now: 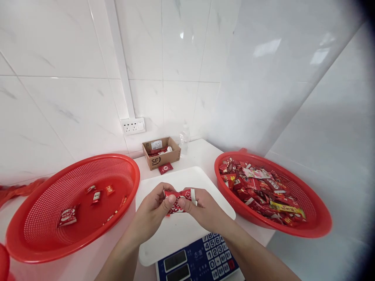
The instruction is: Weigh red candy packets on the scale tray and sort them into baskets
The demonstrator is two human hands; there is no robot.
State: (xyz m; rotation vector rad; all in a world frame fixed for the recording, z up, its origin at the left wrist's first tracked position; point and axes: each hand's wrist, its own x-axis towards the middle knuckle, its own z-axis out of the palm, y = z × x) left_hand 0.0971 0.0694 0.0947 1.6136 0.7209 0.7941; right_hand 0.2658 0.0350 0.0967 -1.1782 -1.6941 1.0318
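Note:
Over the white pan (164, 242) of a digital scale, my left hand (156, 208) and my right hand (202, 207) grip a red-and-white wrapped snack packet (180, 203) between them. Both thumbs press on its front, and fingers curl behind it. The packet's white crimped end sticks out near my right fingers. A small orange-red bit shows just under the packet, by my left thumb; what it belongs to I cannot tell. Below my wrists lies the scale's blue keypad and display panel (196, 259).
On the left stands a red plastic basket (79, 166) holding several wrapped snacks. Another red basket (319, 226), heaped with wrapped snacks, stands right. Behind the scale are a cardboard box (165, 158), a red packet (165, 168) and a clear bottle (184, 140). A socket (133, 126) is on the tiled wall.

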